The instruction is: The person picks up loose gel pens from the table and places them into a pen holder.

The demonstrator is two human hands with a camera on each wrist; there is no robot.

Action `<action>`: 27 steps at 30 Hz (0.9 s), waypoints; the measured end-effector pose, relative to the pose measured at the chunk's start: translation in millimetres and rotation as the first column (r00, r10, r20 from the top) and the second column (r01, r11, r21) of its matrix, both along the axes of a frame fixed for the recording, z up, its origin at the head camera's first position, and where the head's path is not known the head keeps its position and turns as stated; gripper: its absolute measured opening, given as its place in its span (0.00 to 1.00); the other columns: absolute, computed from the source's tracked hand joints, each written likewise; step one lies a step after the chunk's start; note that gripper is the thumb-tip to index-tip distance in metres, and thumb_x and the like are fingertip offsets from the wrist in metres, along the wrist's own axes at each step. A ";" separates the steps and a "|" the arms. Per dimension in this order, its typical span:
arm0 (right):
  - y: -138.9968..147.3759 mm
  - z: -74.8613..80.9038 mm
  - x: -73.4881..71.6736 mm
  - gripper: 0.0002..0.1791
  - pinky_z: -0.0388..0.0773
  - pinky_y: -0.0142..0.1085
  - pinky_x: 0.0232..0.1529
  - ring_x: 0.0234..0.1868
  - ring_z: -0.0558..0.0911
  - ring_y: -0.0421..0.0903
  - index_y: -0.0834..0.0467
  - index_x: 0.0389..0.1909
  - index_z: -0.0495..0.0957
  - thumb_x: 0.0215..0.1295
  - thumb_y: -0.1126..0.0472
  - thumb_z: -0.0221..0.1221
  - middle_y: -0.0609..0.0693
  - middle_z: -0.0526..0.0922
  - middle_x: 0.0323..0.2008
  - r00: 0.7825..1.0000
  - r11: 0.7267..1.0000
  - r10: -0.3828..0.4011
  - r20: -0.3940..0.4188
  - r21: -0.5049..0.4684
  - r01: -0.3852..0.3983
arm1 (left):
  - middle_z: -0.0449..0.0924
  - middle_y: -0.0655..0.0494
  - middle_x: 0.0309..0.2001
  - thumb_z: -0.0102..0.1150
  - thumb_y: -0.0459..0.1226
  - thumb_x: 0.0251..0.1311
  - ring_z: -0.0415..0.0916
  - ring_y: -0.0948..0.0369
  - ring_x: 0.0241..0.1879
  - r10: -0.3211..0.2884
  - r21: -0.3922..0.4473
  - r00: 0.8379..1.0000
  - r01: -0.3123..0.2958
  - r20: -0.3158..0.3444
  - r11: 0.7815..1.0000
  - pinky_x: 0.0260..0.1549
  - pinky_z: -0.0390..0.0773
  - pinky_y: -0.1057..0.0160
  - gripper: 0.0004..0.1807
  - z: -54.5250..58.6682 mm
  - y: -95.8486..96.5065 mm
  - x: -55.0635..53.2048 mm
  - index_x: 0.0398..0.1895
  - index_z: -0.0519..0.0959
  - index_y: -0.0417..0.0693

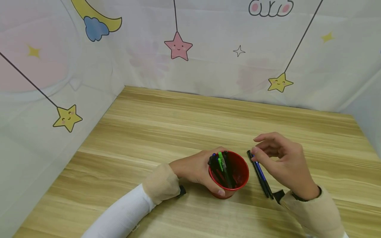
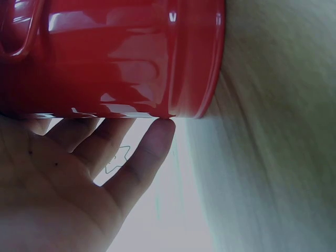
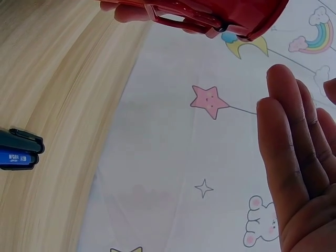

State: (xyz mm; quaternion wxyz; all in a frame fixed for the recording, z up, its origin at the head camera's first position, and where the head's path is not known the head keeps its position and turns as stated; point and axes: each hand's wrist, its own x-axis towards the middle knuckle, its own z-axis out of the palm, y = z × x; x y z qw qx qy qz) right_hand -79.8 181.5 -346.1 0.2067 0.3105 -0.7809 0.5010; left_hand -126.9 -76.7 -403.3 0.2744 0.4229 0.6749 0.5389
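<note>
Red and glossy, the cup (image 1: 225,194) is gripped by our left hand (image 1: 194,167), thumb bent along its near side and fingers round the far side; from the left wrist we see gaps between those fingers and one fingertip touching the wall near the base. Our right hand (image 1: 281,162) pinches nothing: its fingers are softly bent, and the right wrist view shows some lying side by side. Just below it, a black pen (image 1: 256,170) and a blue pen (image 1: 261,172) lie next to each other on the table, right of the cup. Inside the cup we find a green pen (image 1: 221,162) and several dark pens (image 1: 212,161) leaning toward the left of the rim. Beige bands (image 1: 162,183) wrap both our wrists, above a white sleeve (image 1: 125,210) on the left arm. Beyond spreads the wood-grained table (image 1: 178,122), then pale cloth (image 1: 214,72) printed with a pink star (image 1: 178,47) and yellow stars (image 1: 280,83).
</note>
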 end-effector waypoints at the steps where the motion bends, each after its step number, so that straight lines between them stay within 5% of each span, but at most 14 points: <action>1: 0.0 0.6 0.3 0.20 0.82 0.28 0.29 0.24 0.85 0.42 0.67 0.45 0.80 0.51 0.86 0.62 0.54 0.86 0.28 1.000 1.000 -0.007 0.004 0.014 0.007 | 0.78 0.61 0.59 0.84 0.39 0.41 0.75 0.64 0.58 0.001 -0.001 1.000 -0.001 0.000 1.000 0.58 0.76 0.61 0.45 0.1 0.3 -0.2 0.65 0.69 0.60; 9: 1.2 2.0 0.7 0.18 0.82 0.28 0.29 0.24 0.85 0.43 0.66 0.44 0.80 0.53 0.83 0.64 0.51 0.86 0.29 0.999 0.996 -0.041 0.015 0.085 0.040 | 0.78 0.54 0.60 0.83 0.34 0.42 0.74 0.64 0.58 0.007 0.002 0.999 -0.007 0.038 1.000 0.59 0.75 0.62 0.45 15.3 -0.7 5.4 0.66 0.69 0.51; 16: 1.7 1.2 0.3 0.16 0.83 0.28 0.30 0.25 0.85 0.42 0.64 0.44 0.81 0.56 0.80 0.65 0.51 0.86 0.31 0.997 0.991 -0.062 0.038 0.118 0.057 | 0.78 0.60 0.59 0.84 0.40 0.42 0.74 0.63 0.59 -0.001 0.012 1.000 0.001 0.024 1.000 0.58 0.75 0.61 0.44 0.9 0.2 0.1 0.64 0.69 0.61; 27: 2.6 -0.1 -1.5 0.17 0.81 0.27 0.29 0.26 0.84 0.36 0.57 0.43 0.81 0.57 0.78 0.67 0.42 0.86 0.30 0.994 0.976 -0.101 0.032 0.196 0.093 | 0.78 0.60 0.59 0.84 0.38 0.41 0.74 0.62 0.58 -0.004 0.019 0.999 0.003 0.034 1.000 0.58 0.76 0.60 0.45 -0.5 0.8 -0.1 0.64 0.69 0.60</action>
